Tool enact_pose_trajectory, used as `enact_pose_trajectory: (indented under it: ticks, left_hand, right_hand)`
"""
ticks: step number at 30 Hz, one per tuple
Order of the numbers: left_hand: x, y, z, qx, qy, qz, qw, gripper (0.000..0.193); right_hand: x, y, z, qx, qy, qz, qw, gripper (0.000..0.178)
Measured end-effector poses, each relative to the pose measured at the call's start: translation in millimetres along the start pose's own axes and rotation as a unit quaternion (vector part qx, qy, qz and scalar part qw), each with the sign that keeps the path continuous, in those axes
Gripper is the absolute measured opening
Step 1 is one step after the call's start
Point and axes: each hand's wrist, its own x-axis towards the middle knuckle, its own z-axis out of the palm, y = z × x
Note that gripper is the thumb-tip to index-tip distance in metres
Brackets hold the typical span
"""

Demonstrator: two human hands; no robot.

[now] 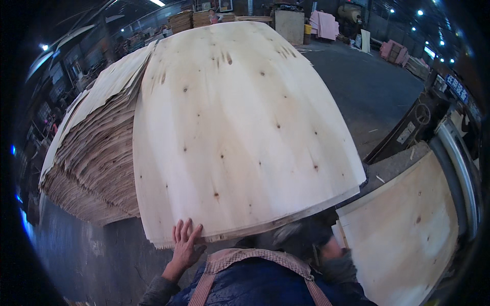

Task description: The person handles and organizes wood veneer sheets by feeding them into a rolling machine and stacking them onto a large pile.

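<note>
A large pale wood veneer sheet [240, 122] with dark knots lies on top of a stack in front of me. My left hand [186, 245] rests on its near edge toward the left, fingers spread flat and holding nothing. To my right is a second veneer sheet [408, 224], lying beside a machine's rollers. My right hand [333, 248] is low at the left side of that second sheet. It is blurred and its fingers are hidden, so its grip does not show.
A tall stack of rough-edged veneer [97, 153] stands against the left side of the front sheet. At the right is a machine with a metal roller [457, 168] and a handwheel [422, 114]. Far back, a person [213, 17] stands near pink stacked sheets [324, 25].
</note>
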Motion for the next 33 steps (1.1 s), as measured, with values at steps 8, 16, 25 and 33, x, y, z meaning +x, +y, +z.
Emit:
enact_pose_trajectory:
  ticks: [8,16,25,33]
  left_hand:
    - [101,-77,-23,-0.442,0.051,-0.151,0.883,0.018]
    - [219,-189,-79,-0.701,0.289,-0.297,0.58,0.023]
    - [256,-131,-77,-0.676,0.215,-0.288,0.643,0.027]
    - [240,-136,-109,-0.682,0.199,-0.221,0.668,0.032]
  right_hand:
    - [46,-127,-281,-0.281,0.577,-0.035,0.766,0.076]
    - [68,-150,-274,-0.069,0.402,0.065,0.911,0.069]
    - [-40,-187,-252,-0.091,0.43,0.04,0.897,0.068]
    - [-54,-188,-212,-0.036,0.5,-0.008,0.865,0.06]
